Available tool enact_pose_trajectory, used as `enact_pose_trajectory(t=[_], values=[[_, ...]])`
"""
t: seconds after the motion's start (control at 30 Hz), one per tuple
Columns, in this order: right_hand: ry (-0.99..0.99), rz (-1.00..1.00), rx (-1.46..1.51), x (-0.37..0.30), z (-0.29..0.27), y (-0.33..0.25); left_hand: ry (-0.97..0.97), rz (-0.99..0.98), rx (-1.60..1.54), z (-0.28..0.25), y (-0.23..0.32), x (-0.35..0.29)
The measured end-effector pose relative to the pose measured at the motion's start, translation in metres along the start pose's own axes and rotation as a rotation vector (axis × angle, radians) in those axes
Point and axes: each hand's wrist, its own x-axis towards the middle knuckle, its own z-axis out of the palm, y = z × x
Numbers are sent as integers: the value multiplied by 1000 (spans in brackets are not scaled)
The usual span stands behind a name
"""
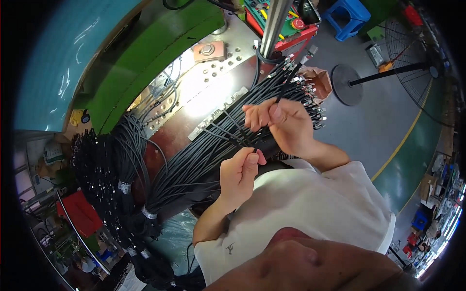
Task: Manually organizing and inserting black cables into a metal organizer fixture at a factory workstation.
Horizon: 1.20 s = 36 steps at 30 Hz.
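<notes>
A thick bundle of thin black cables lies across a metal work surface, their metal connector ends fanned out to the right. My left hand pinches a single black cable between thumb and fingers. Just above it, my right hand grips a few of the same cables, one running up toward the connector ends. Both hands are close together over the bundle.
More bundled black cables hang at the left, tied with pale bands. A steel column rises behind the surface, with a red and green control box. A standing fan and blue stool stand on the grey floor to the right.
</notes>
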Motion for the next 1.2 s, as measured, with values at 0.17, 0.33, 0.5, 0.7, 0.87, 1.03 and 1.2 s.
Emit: enact_pose_trajectory(t=[0.17, 0.33, 0.5, 0.7, 0.87, 1.03, 1.2], values=[[98, -43, -63, 5, -7, -14, -5, -3, -32, 3, -9, -6], [113, -47, 24, 6, -26, -15, -12, -20, -49, 7, -13, -14], [172, -54, 18, 7, -34, -17, -22, -55, -20, 5, -17, -19], [226, -153, 56, 27, -62, -37, 82, 38, 539, -8, 0, -15], [286, -40, -106, 22, -77, -52, 213, -67, 1010, -79, -15, -55], [575, -499, -1092, 31, -48, -34, 387, -131, 1097, -130, -30, -100], [-482, -531, -1260, 33, 61, 13, 466, -101, 1169, -178, -58, -156]])
